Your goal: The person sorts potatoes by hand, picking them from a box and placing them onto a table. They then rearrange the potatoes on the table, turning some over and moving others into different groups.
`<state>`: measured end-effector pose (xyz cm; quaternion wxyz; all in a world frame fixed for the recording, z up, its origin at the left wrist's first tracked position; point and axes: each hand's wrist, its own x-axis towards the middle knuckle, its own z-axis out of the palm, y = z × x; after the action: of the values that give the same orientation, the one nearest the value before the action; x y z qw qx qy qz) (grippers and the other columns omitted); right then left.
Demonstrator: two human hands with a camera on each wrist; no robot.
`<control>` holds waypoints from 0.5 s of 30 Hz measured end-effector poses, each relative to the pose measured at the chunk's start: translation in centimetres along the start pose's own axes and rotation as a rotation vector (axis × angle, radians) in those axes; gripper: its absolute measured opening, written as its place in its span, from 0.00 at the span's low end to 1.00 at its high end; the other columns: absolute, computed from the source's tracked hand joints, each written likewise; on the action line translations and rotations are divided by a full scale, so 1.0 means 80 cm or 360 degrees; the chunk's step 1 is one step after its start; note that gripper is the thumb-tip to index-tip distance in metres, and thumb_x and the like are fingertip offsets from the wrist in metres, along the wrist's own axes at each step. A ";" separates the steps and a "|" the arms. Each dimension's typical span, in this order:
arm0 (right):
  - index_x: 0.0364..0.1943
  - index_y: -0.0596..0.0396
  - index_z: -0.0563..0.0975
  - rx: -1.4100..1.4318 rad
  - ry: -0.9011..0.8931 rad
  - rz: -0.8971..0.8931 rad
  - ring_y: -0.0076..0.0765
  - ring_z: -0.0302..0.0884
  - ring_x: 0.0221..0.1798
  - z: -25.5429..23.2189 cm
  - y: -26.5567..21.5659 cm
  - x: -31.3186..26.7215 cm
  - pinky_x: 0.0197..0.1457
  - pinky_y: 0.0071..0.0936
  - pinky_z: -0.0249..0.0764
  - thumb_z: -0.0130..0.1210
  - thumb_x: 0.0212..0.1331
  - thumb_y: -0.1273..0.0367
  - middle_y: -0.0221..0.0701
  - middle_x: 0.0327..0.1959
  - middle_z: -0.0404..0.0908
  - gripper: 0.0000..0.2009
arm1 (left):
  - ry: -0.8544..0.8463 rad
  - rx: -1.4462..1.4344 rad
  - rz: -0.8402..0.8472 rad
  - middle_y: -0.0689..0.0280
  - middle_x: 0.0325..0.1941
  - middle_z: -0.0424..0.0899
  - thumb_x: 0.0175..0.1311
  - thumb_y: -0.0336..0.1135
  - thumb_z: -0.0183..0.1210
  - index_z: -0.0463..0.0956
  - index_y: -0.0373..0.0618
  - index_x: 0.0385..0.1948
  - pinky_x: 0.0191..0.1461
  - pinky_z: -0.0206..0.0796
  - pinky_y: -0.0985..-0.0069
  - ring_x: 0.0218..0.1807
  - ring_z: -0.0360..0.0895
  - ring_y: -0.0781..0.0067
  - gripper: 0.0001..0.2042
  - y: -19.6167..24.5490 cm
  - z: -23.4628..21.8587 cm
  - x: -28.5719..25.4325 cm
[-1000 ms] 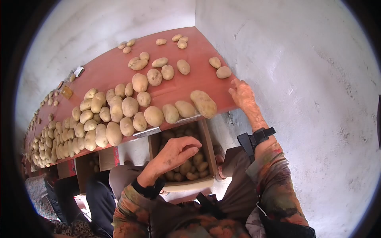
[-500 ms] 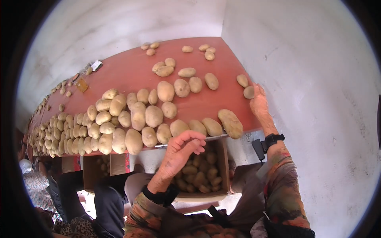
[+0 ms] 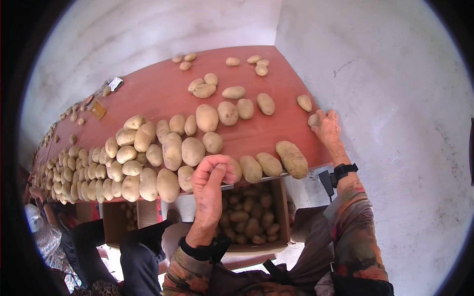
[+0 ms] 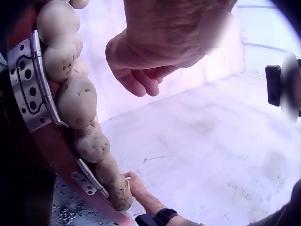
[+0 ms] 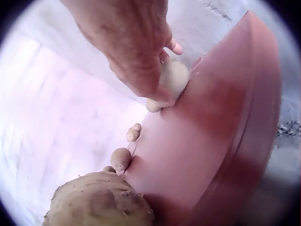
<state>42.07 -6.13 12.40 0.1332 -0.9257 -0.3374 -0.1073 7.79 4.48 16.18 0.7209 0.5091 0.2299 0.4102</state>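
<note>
At the table's right edge, my right hand (image 3: pixel 328 130) grips a potato (image 5: pixel 174 77); in the right wrist view its thumb and fingers lie around the sides. Another potato (image 3: pixel 304 102) rests just beyond it. My left hand (image 3: pixel 209 190) is raised at the front edge, fingers loosely curled with nothing held. In the head view it overlaps the front row of potatoes; in the left wrist view those potatoes stand off to the side of the fingers (image 4: pixel 136 84). A long, large potato (image 3: pixel 292 160) lies at the right end of that row.
The red table (image 3: pixel 256 133) carries many potatoes, packed densely toward the left. Beneath its front edge stands a cardboard box (image 3: pixel 284 219) of potatoes, with another box (image 3: pixel 112 224) farther left. A white wall (image 3: pixel 385 128) borders the right side. Another person sits at the left.
My right hand has reached the potato at the right edge, taken hold of it and shifted slightly toward me. My left hand has risen from above the box to the front row.
</note>
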 end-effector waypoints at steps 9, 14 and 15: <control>0.47 0.51 0.69 0.0240 0.0170 -0.0079 0.53 0.71 0.50 0.000 0.001 -0.020 0.50 0.45 0.70 0.60 0.43 0.63 0.45 0.44 0.73 0.24 | 0.0153 -0.0064 0.0069 0.67 0.28 0.77 0.63 0.27 0.49 0.75 0.40 0.36 0.31 0.65 0.84 0.26 0.71 0.82 0.06 -0.005 -0.002 0.004; 0.48 0.52 0.68 0.0368 -0.0225 -0.0048 0.56 0.74 0.47 -0.008 -0.001 -0.039 0.50 0.43 0.70 0.55 0.50 0.57 0.51 0.40 0.77 0.22 | 0.0189 -0.0092 0.0129 0.69 0.28 0.77 0.63 0.27 0.50 0.75 0.41 0.36 0.30 0.63 0.85 0.25 0.70 0.84 0.06 -0.009 -0.003 0.007; 0.48 0.52 0.68 0.0361 -0.0213 -0.0055 0.56 0.74 0.47 -0.010 0.002 -0.042 0.50 0.43 0.70 0.55 0.50 0.57 0.51 0.40 0.77 0.22 | 0.0191 -0.0092 0.0130 0.70 0.27 0.77 0.63 0.29 0.51 0.76 0.41 0.36 0.31 0.62 0.86 0.26 0.69 0.85 0.06 -0.009 -0.003 0.007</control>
<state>39.58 -8.51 12.12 0.2125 -0.9038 -0.3713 -0.0086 8.18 5.00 15.51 0.7029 0.4716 0.2397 0.4755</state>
